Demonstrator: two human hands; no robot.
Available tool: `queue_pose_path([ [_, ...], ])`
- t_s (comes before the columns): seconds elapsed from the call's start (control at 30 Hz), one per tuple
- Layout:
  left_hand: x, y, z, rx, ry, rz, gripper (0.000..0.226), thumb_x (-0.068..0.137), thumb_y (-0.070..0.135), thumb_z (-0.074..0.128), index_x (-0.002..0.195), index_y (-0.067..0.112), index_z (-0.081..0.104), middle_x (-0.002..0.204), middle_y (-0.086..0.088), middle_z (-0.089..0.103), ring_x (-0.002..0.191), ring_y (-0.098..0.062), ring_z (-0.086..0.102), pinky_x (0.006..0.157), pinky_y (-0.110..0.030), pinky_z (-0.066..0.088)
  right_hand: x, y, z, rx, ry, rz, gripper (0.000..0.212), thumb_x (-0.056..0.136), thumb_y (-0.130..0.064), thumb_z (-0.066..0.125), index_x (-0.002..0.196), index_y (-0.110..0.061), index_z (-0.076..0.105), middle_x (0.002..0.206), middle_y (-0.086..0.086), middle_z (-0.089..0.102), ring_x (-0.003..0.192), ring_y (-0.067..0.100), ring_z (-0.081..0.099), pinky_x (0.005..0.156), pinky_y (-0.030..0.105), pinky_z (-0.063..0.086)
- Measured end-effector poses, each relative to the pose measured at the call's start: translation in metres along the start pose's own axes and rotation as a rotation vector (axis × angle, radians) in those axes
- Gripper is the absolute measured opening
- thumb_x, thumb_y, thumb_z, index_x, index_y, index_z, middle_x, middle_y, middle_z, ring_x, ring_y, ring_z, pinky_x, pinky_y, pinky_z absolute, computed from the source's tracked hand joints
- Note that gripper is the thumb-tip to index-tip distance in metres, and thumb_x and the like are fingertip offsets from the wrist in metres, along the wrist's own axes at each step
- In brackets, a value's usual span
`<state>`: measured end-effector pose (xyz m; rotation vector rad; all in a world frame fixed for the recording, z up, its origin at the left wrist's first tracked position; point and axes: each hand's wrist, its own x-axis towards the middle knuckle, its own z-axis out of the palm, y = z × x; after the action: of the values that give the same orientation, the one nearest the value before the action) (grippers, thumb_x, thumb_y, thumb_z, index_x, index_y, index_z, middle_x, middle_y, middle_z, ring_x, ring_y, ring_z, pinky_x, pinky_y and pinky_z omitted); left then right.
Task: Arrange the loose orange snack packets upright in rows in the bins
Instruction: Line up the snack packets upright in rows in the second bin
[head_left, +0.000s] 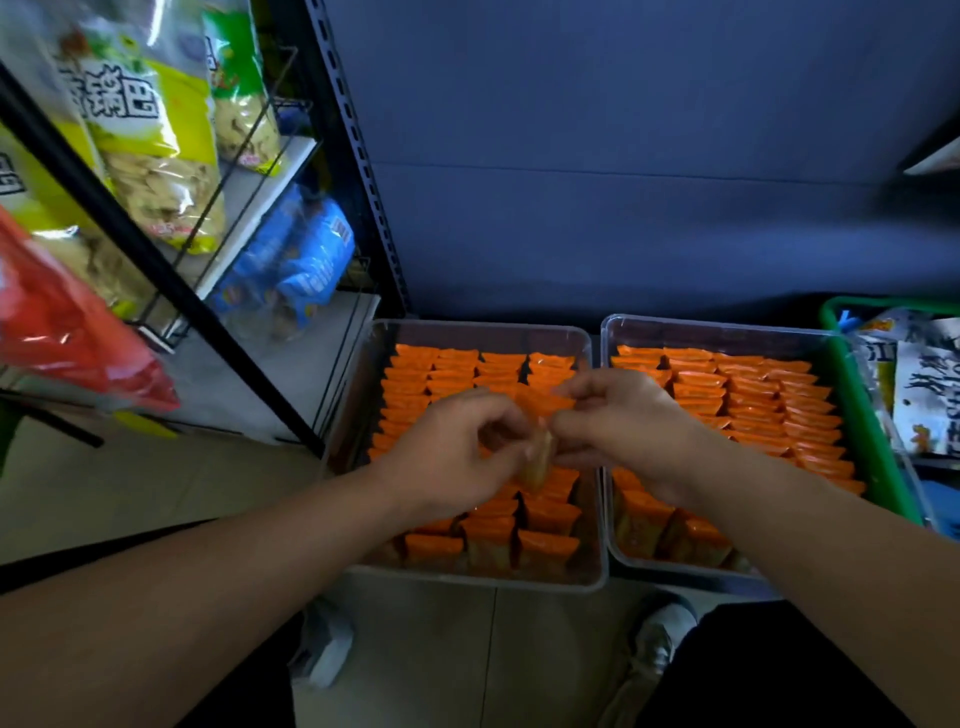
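Observation:
Two clear plastic bins stand side by side on the floor. The left bin (597, 457) and the right bin (610, 364) each hold rows of upright orange snack packets (753, 400). Above the left bin, my left hand (457, 457) and my right hand (618, 421) meet around one loose packet (537, 457). Both hands pinch this packet, which hangs tilted above the rows. Its orange top is partly hidden by my fingers.
A black wire shelf rack (171, 275) with yellow, blue and red snack bags stands at the left. A green basket (857, 415) with other packets sits to the right of the bins. A blue wall is behind them. My shoes (660, 644) are just in front of the bins.

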<state>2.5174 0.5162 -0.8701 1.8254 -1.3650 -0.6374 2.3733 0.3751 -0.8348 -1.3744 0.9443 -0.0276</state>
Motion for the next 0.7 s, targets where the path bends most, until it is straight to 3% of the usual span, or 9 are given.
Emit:
queue_pose_path([
  [0.17, -0.017, -0.006, -0.008, -0.153, 0.056, -0.237, 0.039, 0.081, 0.013, 0.088, 0.104, 0.025, 0.059, 0.1, 0.004, 0.066, 0.083, -0.015, 0.067, 0.072, -0.032, 0.058, -0.015, 0.007, 0.008, -0.033, -0.143, 0.05, 0.032, 0.092, 0.002, 0.072, 0.12, -0.009, 0.063, 0.102, 0.013, 0.08, 0.093, 0.025, 0.079, 0.085, 0.04, 0.065],
  [0.3, -0.025, -0.01, -0.011, -0.256, 0.027, -0.263, 0.036, 0.086, 0.009, 0.084, 0.109, 0.025, 0.063, 0.102, -0.001, 0.068, 0.088, -0.018, 0.067, 0.076, -0.035, 0.06, -0.019, 0.008, 0.01, -0.05, -0.18, 0.047, 0.032, 0.094, 0.004, 0.069, 0.122, -0.009, 0.062, 0.106, 0.015, 0.079, 0.097, 0.027, 0.078, 0.083, 0.039, 0.065],
  [0.43, -0.024, -0.009, -0.012, -0.248, 0.011, -0.268, 0.033, 0.096, 0.014, 0.074, 0.126, 0.027, 0.065, 0.105, 0.003, 0.068, 0.083, -0.01, 0.063, 0.068, -0.024, 0.054, -0.017, 0.008, 0.01, -0.095, -0.198, 0.023, 0.033, 0.094, 0.005, 0.068, 0.122, -0.012, 0.062, 0.11, 0.018, 0.077, 0.101, 0.028, 0.077, 0.09, 0.046, 0.063],
  [0.57, -0.025, -0.01, -0.005, -0.176, -0.031, -0.201, 0.024, 0.1, 0.016, 0.069, 0.123, 0.019, 0.073, 0.097, 0.011, 0.069, 0.081, 0.003, 0.061, 0.068, -0.01, 0.046, -0.017, 0.012, 0.011, -0.159, -0.222, 0.021, 0.03, 0.094, 0.003, 0.07, 0.119, -0.012, 0.065, 0.105, 0.011, 0.079, 0.1, 0.023, 0.077, 0.091, 0.045, 0.063],
  [0.7, -0.034, -0.013, 0.003, -0.106, -0.237, -0.155, 0.022, 0.097, 0.009, 0.071, 0.117, 0.016, 0.077, 0.09, 0.018, 0.072, 0.078, 0.01, 0.064, 0.072, -0.014, 0.049, -0.02, 0.01, 0.001, -0.624, -0.258, -0.072, 0.022, 0.09, -0.015, 0.08, 0.108, -0.026, 0.075, 0.104, -0.004, 0.077, 0.098, 0.012, 0.073, 0.093, 0.035, 0.061],
])
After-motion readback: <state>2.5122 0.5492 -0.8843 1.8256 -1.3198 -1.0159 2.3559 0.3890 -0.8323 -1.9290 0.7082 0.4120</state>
